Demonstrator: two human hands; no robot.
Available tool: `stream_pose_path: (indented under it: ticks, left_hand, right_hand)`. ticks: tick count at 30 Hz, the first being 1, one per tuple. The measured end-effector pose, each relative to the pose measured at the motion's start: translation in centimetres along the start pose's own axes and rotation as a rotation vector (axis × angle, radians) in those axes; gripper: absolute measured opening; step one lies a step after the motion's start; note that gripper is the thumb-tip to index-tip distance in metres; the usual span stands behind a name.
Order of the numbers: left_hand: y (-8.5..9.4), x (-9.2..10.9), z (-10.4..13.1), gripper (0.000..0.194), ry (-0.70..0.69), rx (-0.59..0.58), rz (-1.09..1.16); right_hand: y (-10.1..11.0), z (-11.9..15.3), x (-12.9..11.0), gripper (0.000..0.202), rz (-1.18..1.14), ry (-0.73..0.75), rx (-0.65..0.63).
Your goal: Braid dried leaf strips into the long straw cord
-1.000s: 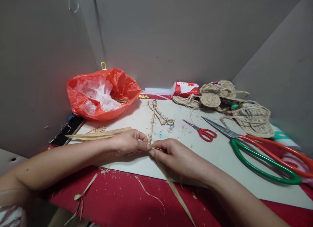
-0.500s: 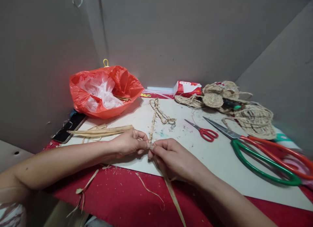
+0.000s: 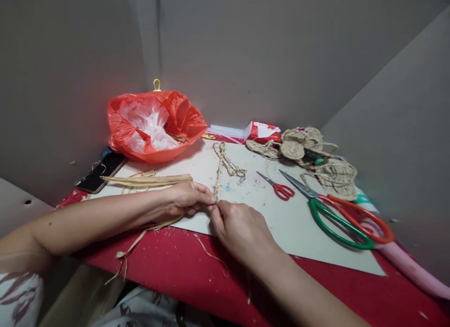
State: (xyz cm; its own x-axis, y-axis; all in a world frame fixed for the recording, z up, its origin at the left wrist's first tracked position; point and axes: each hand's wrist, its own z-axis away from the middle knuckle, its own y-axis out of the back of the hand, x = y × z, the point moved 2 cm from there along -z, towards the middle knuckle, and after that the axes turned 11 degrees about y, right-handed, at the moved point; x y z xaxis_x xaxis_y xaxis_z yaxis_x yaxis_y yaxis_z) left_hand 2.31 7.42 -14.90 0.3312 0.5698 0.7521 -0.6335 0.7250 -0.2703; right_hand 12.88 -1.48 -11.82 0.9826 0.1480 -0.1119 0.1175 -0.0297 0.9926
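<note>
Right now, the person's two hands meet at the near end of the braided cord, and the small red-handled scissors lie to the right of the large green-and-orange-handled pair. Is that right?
Not quite: the small red-handled scissors lie to the left of the large pair, as the head view shows. The two hands do meet at the braided cord's near end.

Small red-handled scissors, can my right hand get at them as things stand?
Probably yes: the small red-handled scissors lie beyond the right hand with nothing across them, though that hand is busy at the braid.
</note>
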Motion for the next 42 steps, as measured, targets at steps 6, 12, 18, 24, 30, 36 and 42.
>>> stream_pose_path:
  ticks: [6, 12, 18, 24, 30, 36, 42]
  left_hand:
    - [0.0, -0.3, 0.1, 0.021, -0.026, -0.007, 0.012]
    - [-0.8, 0.1, 0.7, 0.022, -0.018, 0.050, 0.008]
    - [-1.4, -0.1, 0.5, 0.016, -0.056, 0.146, -0.065]
    - [-1.3, -0.2, 0.8, 0.023, -0.066, 0.075, -0.040]
    - [-0.6, 0.1, 0.8, 0.025, -0.074, 0.045, -0.088]
    - [-0.3, 0.4, 0.6, 0.019, -0.190, 0.068, -0.204]
    - [0.0, 1.3, 0.8, 0.016, -0.292, 0.133, -0.476]
  right_hand:
    - [-0.5, 0.6, -0.8, 0.028, 0.150, 0.018, 0.046]
    - [-1.0, 1.3, -1.0, 0.023, 0.207, 0.033, 0.093]
    - [-2.2, 1.8, -2.2, 0.025, 0.313, 0.092, 0.089]
    - [0.1, 4.9, -2.4, 0.025, -0.195, 0.343, 0.037]
    - [1.0, 2.8, 2.9, 0.031, -0.817, -0.047, 0.319]
    - [-2.2, -1.2, 2.9, 0.038, -1.538, -0.204, -0.244]
    - [-2.5, -1.4, 3.5, 0.037, -1.791, -0.201, -0.430]
